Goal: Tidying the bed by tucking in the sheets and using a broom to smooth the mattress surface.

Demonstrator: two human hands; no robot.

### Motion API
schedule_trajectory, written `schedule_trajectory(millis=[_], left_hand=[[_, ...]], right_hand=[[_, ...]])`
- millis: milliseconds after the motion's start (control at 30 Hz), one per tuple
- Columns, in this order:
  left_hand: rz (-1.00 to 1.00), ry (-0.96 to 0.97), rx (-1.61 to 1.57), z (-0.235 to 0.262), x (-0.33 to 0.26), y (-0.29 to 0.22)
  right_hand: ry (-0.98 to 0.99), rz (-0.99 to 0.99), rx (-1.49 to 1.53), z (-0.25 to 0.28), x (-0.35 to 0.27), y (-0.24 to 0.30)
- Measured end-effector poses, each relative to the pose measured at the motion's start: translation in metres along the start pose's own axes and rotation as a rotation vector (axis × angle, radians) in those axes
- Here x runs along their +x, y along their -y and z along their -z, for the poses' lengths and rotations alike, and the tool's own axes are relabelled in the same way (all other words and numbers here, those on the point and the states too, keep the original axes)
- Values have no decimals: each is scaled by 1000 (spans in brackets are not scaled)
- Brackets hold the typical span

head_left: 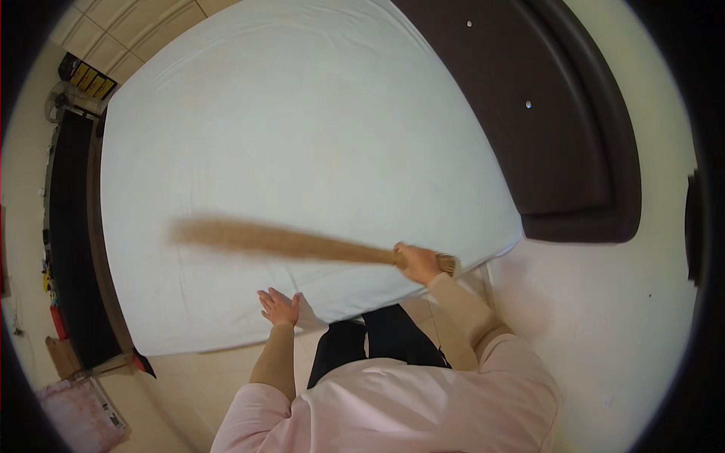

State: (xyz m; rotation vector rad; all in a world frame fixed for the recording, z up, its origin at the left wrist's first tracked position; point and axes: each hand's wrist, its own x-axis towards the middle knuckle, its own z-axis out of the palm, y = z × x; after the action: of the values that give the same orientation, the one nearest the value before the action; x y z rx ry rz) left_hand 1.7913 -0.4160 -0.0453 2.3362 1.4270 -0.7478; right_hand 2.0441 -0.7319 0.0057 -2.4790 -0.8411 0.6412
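My right hand [420, 264] is wrapped round the bound handle end of a straw hand broom [302, 244]. The broom stretches leftward over the near part of a bed covered with a pale fitted sheet [302, 128], and its bristle tips are smeared by motion. Whether the bristles touch the sheet I cannot tell. Near the bed's front edge, my left hand [279, 307] has its fingers spread and holds nothing. It is over or on the sheet, below the broom's middle.
A dark brown padded headboard [559, 151] with shiny buttons borders the bed on the right, beside a pale wall [604, 325]. Along the left runs a long black surface [79, 241] with small items on its far edge. A fan [57, 102] stands at the far left.
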Motion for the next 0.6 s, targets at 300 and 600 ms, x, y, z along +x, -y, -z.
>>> schedule_trajectory(millis=[300, 600], left_hand=[[-60, 54, -90, 54, 91, -125], [-13, 18, -19, 77, 116, -154]], right_hand=[[-441, -696, -43, 106, 165, -112], [282, -215, -64, 19, 204, 15]])
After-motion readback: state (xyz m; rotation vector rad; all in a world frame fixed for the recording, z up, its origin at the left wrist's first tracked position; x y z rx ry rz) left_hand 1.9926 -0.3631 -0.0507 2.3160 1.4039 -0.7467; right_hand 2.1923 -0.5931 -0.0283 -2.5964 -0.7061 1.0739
